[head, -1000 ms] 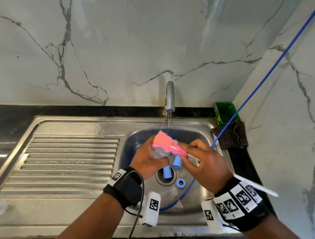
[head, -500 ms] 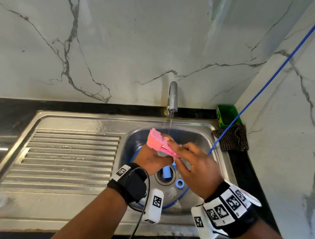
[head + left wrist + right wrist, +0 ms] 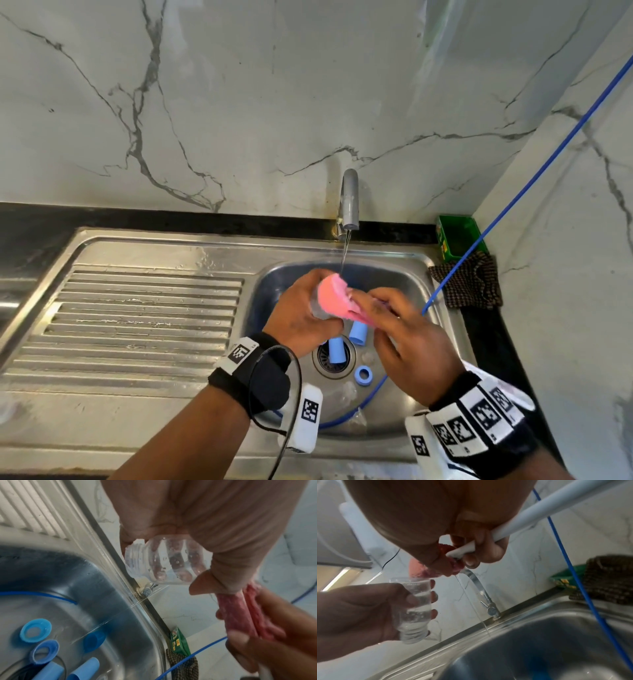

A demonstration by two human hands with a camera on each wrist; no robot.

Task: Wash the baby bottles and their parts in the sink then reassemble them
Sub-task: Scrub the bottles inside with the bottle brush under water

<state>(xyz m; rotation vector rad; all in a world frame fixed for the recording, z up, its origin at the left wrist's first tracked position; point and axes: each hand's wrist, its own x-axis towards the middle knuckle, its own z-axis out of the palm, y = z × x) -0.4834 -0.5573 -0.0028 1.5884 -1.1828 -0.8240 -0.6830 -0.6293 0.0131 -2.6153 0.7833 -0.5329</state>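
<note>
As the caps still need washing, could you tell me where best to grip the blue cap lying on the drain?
Probably across its long sides, fingers coming down from above: the blue cap lies on its side over the drain, so its curved flanks face left and right.

Over the sink (image 3: 404, 260) bowl, the left hand (image 3: 301, 318) holds a bottle (image 3: 164, 561), neck down. The right hand (image 3: 411, 335), at its three o'clock, presses a sponge brush (image 3: 334, 296) on the bottle's base. The tap (image 3: 350, 202) stands at twelve o'clock behind. Two caps (image 3: 358, 331) and a ring (image 3: 363, 375) lie in the bowl beneath the hands (near the drain). The draining board (image 3: 137, 318) lies at nine o'clock, a cloth (image 3: 469, 286) at three.
</note>
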